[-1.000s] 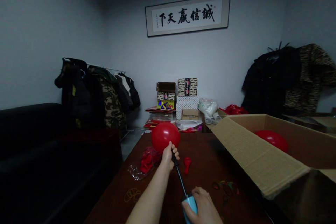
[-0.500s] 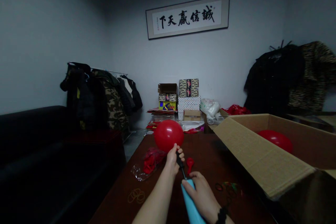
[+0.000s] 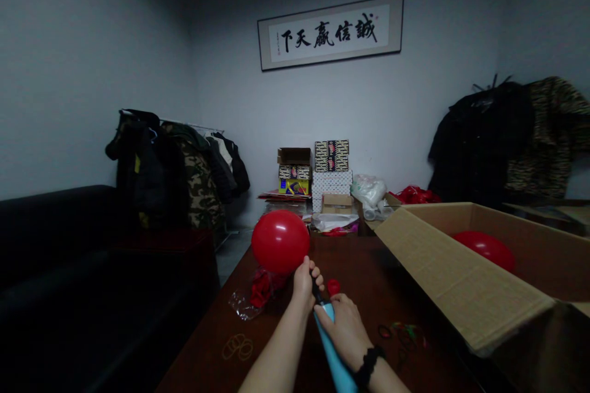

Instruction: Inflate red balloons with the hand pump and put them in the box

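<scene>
A round red balloon stands over the brown table, its neck at the fingers of my left hand. That hand is closed around the black end of a balloon pump, thumb against the balloon's neck. My right hand, with a black band at the wrist, is wrapped round the light blue body of the balloon pump. Just beyond the right hand lies a small red uninflated balloon. The pump's tip inside the balloon is hidden by my left fingers.
Left of my arms are a clear bag with red balloons and rubber bands. More bands lie right. An open cardboard box at the right holds another red balloon. Stacked boxes stand behind the table.
My right hand has pushed the blue pump body up toward my left hand, and the metal rod between them no longer shows. The balloon looks larger and has swung left.
</scene>
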A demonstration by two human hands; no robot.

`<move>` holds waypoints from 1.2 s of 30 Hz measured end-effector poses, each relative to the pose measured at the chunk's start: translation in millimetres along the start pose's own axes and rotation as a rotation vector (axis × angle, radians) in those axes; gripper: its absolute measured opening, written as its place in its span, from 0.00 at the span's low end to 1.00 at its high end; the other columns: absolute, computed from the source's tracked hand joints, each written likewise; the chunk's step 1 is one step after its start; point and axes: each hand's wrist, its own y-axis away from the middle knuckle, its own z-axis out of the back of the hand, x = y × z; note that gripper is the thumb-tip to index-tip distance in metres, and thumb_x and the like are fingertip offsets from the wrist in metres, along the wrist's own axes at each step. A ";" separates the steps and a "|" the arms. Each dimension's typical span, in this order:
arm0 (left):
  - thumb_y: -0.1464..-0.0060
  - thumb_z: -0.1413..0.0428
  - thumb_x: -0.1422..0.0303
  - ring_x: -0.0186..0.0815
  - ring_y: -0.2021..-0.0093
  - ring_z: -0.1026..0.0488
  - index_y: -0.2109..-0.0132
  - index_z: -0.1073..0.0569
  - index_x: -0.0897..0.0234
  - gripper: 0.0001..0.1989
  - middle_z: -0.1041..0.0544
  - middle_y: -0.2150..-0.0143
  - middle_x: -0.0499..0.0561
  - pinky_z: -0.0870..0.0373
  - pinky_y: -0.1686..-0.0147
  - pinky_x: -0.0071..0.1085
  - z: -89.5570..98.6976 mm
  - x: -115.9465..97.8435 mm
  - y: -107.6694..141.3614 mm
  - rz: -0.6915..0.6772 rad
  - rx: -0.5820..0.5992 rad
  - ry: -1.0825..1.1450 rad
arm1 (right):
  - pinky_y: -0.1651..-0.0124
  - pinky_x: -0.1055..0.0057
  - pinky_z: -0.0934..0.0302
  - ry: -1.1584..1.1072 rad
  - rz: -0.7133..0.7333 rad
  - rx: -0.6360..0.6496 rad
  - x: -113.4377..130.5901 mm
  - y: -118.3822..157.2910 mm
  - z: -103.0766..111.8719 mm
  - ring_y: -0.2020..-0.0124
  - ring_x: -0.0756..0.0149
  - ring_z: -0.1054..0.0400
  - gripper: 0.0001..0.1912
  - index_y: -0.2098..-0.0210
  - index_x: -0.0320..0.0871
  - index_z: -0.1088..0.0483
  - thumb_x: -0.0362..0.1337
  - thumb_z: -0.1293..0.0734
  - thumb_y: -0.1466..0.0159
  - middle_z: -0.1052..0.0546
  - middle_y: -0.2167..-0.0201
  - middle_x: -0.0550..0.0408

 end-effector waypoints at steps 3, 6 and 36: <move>0.45 0.47 0.52 0.25 0.86 0.48 0.72 0.43 0.60 0.20 0.44 0.83 0.38 0.55 0.84 0.24 6.2 -1.4 -5.0 -0.009 -0.016 0.007 | 0.43 0.63 0.49 0.004 0.000 0.030 -3.4 12.5 -4.0 0.49 0.52 0.35 0.25 0.58 0.36 0.27 0.51 0.43 0.36 0.27 0.54 0.42; 0.45 0.47 0.51 0.24 0.86 0.48 0.72 0.43 0.60 0.20 0.44 0.83 0.38 0.56 0.84 0.24 13.5 -7.3 -10.5 -0.015 -0.047 0.039 | 0.43 0.61 0.49 0.007 0.005 0.077 -15.0 29.4 -9.3 0.49 0.51 0.35 0.26 0.55 0.35 0.28 0.51 0.43 0.37 0.28 0.54 0.41; 0.49 0.43 0.50 0.23 0.86 0.50 0.72 0.43 0.60 0.22 0.47 0.82 0.38 0.56 0.85 0.23 -2.0 -8.1 6.3 0.021 0.051 0.110 | 0.39 0.59 0.51 0.001 0.019 0.031 -0.9 23.0 14.1 0.44 0.51 0.38 0.26 0.60 0.39 0.26 0.53 0.44 0.36 0.29 0.48 0.42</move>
